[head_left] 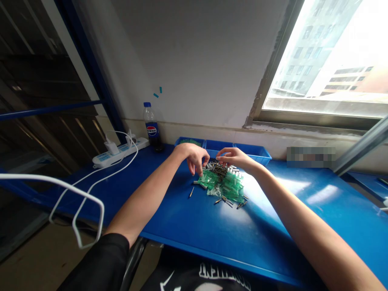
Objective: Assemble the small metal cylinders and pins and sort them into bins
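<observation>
My left hand (195, 157) hangs over the left side of a pile, its fingers bent downward and apart, with nothing visible in them. Across from it, my right hand (235, 158) is above the pile's back right, thumb and fingertips brought close together; anything between them is too small to make out. Beneath both hands lie thin dark metal pins with brassy parts (220, 169), heaped against small clear-green plastic packets (233, 186). One loose pin (191, 192) rests apart at the left, and several more (227, 201) lie in front of the packets.
Behind the pile stands a blue divided bin (254, 150), green packets in its left compartment. A cola bottle (153, 131) and a white power strip (121, 153) with white cables are at the back left. The blue table (194, 226) meets the wall below a window.
</observation>
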{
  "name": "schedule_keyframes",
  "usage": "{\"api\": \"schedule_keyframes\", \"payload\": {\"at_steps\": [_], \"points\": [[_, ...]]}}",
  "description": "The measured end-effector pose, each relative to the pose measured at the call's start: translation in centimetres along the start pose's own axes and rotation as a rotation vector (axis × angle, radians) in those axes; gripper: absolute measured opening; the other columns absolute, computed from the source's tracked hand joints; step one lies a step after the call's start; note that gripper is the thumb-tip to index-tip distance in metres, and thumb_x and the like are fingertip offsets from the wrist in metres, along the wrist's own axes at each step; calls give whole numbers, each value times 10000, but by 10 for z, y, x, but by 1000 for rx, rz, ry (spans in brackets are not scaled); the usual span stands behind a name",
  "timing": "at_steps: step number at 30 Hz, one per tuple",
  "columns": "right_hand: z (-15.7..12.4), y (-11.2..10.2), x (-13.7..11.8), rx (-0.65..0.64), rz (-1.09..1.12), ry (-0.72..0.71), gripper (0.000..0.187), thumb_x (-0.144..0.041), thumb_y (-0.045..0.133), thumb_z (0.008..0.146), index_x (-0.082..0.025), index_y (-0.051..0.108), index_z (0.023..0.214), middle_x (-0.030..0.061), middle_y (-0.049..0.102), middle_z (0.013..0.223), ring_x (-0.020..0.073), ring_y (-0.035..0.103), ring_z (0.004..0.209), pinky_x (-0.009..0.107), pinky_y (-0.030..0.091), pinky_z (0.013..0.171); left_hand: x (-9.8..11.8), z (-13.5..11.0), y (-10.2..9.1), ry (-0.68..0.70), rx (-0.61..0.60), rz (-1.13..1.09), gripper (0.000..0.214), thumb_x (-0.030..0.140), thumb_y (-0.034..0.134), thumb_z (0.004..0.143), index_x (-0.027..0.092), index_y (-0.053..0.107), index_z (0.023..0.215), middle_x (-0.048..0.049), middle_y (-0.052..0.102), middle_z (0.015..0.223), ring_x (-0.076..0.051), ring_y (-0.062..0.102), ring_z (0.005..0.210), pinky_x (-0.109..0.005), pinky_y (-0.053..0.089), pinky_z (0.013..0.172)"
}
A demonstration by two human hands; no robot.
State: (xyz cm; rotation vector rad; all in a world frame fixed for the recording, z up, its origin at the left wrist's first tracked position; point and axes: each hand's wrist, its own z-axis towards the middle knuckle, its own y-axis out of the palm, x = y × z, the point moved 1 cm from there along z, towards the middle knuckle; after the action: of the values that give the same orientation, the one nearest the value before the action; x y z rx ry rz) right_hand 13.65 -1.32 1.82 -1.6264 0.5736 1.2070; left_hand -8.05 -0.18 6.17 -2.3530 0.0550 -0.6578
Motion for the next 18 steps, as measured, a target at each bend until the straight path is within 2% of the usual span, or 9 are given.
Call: {"api": "schedule_keyframes", "payload": {"at_steps": [3,6,11,14,18], "points": [[0,-1,0,-4,2,-2,315,-443,797,842,-178,734,1000,63,741,797,154,665,697,236,512,593,3,-5,13,-65,-72,28,680,284,976,418,210,508,907,-25,725,733,-298,776,768,-335,638,675],[0,-3,1,-2,8,-4,295,-430,789,850,-182,735,1000,62,742,806,150,665,694,233,515,595,7,-10,29,-94,-81,80,706,245,977,382,215,492,893,-26,714,707,-324,771,753,-317,620,592],[1,-4,1,-2,4,-9,285,-430,787,852,-187,738,992,65,741,804,151,668,692,231,517,585,8,-15,46,-136,-20,99,696,150,927,432,210,517,992,-16,714,714,-311,761,738,-301,603,574],[1,-3,1,-7,0,-15,294,-440,787,850,-187,739,991,65,743,807,153,673,696,229,516,585,4,-14,49,-108,41,154,697,124,862,490,211,534,1098,-9,728,775,-280,753,720,-289,585,584],[1,-2,2,-17,-1,-18,320,-456,793,843,-181,737,998,69,747,812,156,675,707,229,518,592,-2,-14,47,-56,118,312,750,167,833,496,229,540,1183,-2,742,839,-266,741,754,-280,554,625]]}}
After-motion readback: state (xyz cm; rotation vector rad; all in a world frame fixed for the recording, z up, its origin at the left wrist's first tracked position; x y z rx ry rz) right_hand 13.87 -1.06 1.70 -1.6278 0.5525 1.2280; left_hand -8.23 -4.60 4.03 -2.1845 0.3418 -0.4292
